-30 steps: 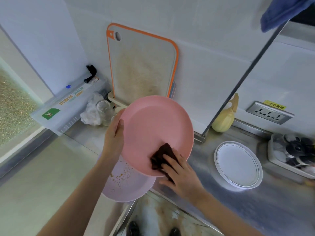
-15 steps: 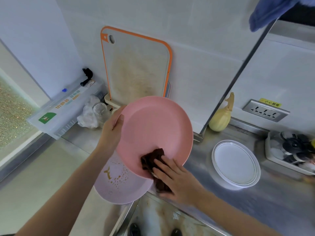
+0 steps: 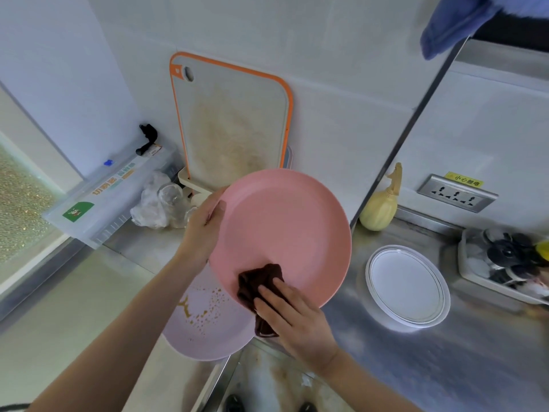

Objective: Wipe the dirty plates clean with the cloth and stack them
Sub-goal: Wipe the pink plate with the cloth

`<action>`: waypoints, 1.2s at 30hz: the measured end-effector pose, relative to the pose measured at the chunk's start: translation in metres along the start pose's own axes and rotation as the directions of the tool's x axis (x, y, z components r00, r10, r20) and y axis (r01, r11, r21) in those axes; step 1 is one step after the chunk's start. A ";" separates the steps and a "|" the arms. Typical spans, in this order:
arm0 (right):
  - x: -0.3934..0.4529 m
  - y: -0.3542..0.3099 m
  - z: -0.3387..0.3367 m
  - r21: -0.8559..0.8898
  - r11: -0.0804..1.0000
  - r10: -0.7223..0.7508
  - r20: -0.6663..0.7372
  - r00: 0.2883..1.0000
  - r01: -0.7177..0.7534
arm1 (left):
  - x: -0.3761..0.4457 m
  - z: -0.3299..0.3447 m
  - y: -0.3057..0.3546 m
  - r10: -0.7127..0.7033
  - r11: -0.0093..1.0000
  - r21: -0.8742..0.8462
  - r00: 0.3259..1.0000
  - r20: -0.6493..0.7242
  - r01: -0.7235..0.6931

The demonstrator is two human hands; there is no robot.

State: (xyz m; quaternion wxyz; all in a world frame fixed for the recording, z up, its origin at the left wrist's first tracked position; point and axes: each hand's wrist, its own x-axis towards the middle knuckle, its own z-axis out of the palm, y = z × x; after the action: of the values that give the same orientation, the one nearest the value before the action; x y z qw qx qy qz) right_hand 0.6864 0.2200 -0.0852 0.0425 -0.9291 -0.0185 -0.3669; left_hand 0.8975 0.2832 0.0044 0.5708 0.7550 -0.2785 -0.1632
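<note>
My left hand (image 3: 202,230) grips the left rim of a pink plate (image 3: 285,227) and holds it tilted up above the counter. My right hand (image 3: 294,319) presses a dark brown cloth (image 3: 258,283) against the plate's lower face. Under the pink plate lies a pale lilac plate (image 3: 205,325) speckled with brown stains, overhanging the counter's front edge. A white plate (image 3: 410,286) with a thin dark rim line rests on the steel counter to the right.
An orange-edged cutting board (image 3: 231,123) leans on the back wall. A film dispenser box (image 3: 110,200) and crumpled plastic (image 3: 157,203) sit at the left, a pale gourd (image 3: 380,206) and a tray of utensils (image 3: 505,263) at the right. A blue cloth (image 3: 457,22) hangs overhead.
My right hand has slid the cloth down and to the left along the pink plate's lower part. The left hand keeps the same hold on the rim.
</note>
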 end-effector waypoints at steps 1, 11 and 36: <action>-0.001 0.006 -0.006 -0.016 0.999 -0.047 0.009 0.999 0.047 | 0.005 -0.005 0.003 0.012 1.000 0.012 0.999 0.045 -0.013; -0.003 0.044 -0.034 -0.107 0.991 -0.088 -0.028 0.996 0.085 | -0.002 0.002 0.024 -0.091 0.987 -0.121 0.990 0.110 0.104; 0.013 0.037 -0.040 -0.120 0.991 0.051 -0.087 0.995 -0.061 | -0.075 0.034 0.010 -0.074 0.926 -0.376 0.993 -0.094 0.034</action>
State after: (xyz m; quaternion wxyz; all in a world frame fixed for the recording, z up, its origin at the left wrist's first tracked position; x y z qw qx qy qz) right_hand 0.6713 0.1798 -0.0496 -0.0035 -0.9140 0.0320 -0.4044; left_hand 0.8170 0.3006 -0.0009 0.7135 0.6473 -0.1907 -0.1885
